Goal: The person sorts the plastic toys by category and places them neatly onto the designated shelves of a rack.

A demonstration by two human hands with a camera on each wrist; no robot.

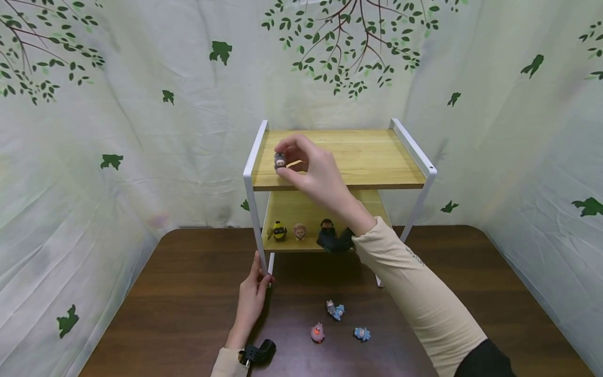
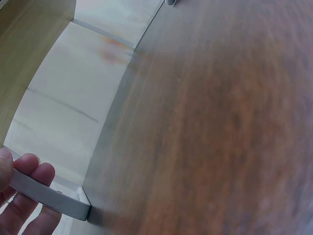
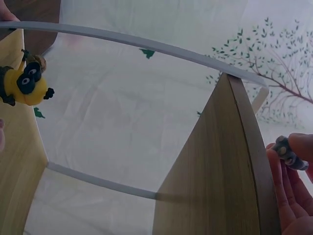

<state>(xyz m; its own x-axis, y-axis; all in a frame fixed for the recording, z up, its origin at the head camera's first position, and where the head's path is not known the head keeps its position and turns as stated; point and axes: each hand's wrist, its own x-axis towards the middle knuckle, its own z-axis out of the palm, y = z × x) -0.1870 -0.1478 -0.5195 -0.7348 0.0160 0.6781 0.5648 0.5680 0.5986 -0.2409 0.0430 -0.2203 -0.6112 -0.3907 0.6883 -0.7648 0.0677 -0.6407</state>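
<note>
My right hand pinches a small grey figurine between thumb and fingers, over the left part of the shelf's wooden top board. In the right wrist view the same grey figurine shows beside the board's edge. Lower down, my left hand grips the white front-left leg of the shelf; the left wrist view shows fingers around that leg. On the lower board stand a yellow figurine with black goggles, a small pinkish-tan figurine and a dark-clothed figurine.
On the brown table before the shelf lie a pink figurine, a blue figurine, and a grey-and-blue pair close together. A leaf-patterned curtain hangs behind and at both sides.
</note>
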